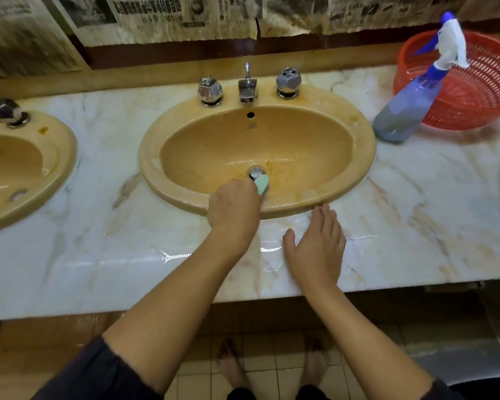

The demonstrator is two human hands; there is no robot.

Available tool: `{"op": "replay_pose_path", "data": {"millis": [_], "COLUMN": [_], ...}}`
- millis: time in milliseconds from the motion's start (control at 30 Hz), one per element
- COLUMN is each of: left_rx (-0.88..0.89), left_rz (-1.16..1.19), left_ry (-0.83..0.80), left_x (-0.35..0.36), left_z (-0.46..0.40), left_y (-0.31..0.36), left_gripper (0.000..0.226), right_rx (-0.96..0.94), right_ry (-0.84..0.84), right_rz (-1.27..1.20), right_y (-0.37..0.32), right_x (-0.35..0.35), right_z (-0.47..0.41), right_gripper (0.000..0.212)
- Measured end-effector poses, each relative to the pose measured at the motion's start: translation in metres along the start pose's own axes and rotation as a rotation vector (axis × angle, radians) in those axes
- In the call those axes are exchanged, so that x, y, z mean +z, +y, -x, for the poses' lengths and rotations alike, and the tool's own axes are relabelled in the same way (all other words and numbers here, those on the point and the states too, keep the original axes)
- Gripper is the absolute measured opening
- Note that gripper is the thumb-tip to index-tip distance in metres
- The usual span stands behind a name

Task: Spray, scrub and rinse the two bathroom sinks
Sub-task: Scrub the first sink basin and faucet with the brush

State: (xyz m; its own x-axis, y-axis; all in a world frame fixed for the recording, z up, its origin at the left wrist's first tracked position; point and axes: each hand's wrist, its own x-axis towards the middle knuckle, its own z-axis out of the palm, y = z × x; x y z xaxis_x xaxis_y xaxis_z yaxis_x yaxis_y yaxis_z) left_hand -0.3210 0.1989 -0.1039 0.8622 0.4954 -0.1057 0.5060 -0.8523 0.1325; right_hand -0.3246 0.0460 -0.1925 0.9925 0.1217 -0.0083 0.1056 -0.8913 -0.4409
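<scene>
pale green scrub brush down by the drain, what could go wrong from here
1. The left hand holds the pale green scrub brush right against the chrome drain stopper; it may skip the stained rim of the orange oval sink.
2. The white marble countertop looks wet where the right hand rests flat, so that hand could slip.
3. The blue spray bottle leans on the red plastic basket and might topple if nudged.

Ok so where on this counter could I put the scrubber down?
Bare marble counter lies between the two sinks, and a wide strip runs along the front edge left of the left hand. It is crowded far right, where the spray bottle leans against the red basket.
</scene>
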Motion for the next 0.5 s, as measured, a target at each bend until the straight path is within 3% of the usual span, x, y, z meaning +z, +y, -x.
{"op": "replay_pose_path", "data": {"millis": [233, 367, 500], "left_rx": [-0.047, -0.13, -0.062], "left_rz": [0.019, 0.063, 0.069], "left_ry": [-0.015, 0.015, 0.06], "left_x": [0.007, 0.01, 0.017], "left_z": [0.036, 0.005, 0.051], "left_y": [0.038, 0.046, 0.06], "left_gripper": [0.023, 0.022, 0.024], "right_rx": [-0.152, -0.157, -0.164], "right_ry": [0.024, 0.046, -0.031], "right_rz": [-0.131, -0.11, -0.032], "right_y": [0.045, 0.079, 0.115], "right_x": [-0.036, -0.054, -0.062], "right_z": [-0.041, -0.08, -0.118], "right_gripper": [0.056, 0.06, 0.061]}}
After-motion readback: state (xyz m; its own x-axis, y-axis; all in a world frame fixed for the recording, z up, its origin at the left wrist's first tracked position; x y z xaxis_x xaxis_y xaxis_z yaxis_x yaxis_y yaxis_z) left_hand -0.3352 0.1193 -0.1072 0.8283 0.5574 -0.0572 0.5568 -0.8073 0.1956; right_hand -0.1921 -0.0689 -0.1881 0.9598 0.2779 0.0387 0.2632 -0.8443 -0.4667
